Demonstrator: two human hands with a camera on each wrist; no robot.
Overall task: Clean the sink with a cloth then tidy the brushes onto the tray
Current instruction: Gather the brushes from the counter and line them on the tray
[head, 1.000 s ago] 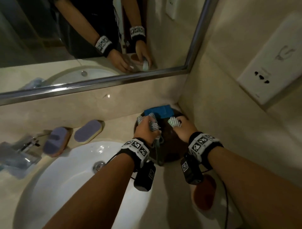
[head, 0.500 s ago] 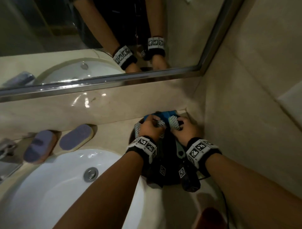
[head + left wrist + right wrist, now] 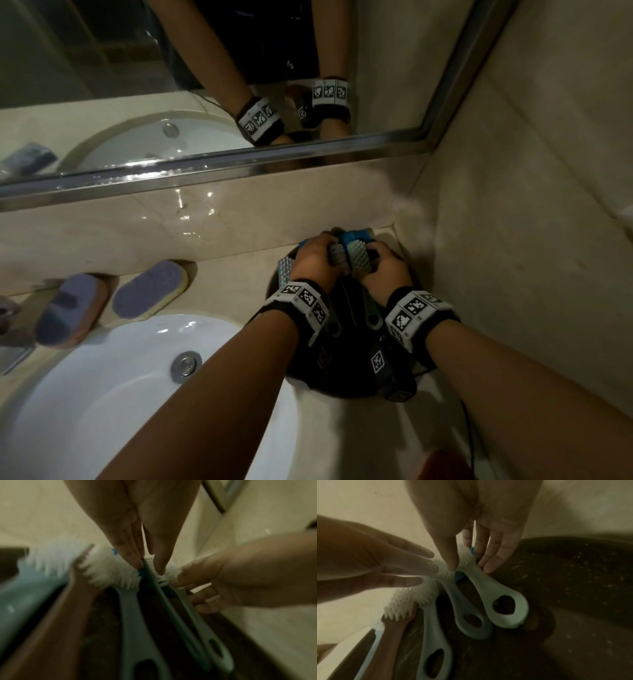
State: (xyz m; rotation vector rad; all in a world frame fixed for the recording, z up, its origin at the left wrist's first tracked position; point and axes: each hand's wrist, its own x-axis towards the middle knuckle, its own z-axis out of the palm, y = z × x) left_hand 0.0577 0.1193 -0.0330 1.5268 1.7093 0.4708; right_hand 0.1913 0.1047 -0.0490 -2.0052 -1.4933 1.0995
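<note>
Both wrists and their cameras cover most of the dark round tray (image 3: 346,387) in the head view, so the brush handles barely show there, and the left wrist picture is blurred. Only a corner of the blue cloth (image 3: 356,236) peeks out behind the fingers; how it lies, hard to say. Around them: the white sink (image 3: 113,394) at lower left, two purple sponges (image 3: 150,291) on the counter against the backsplash, the mirror (image 3: 171,85) above, the side wall close on the right. On the tray, the brushes (image 3: 465,601) lie side by side, long axes roughly parallel, white bristle heads toward the back wall, looped handles toward the person. Right hand (image 3: 471,527): thumb and fingers pinching the neck of the pale green brush (image 3: 494,596), rightmost. Left hand (image 3: 376,563): fingers straight and spread, tips resting on the bristles beside it, gripping nothing
</note>
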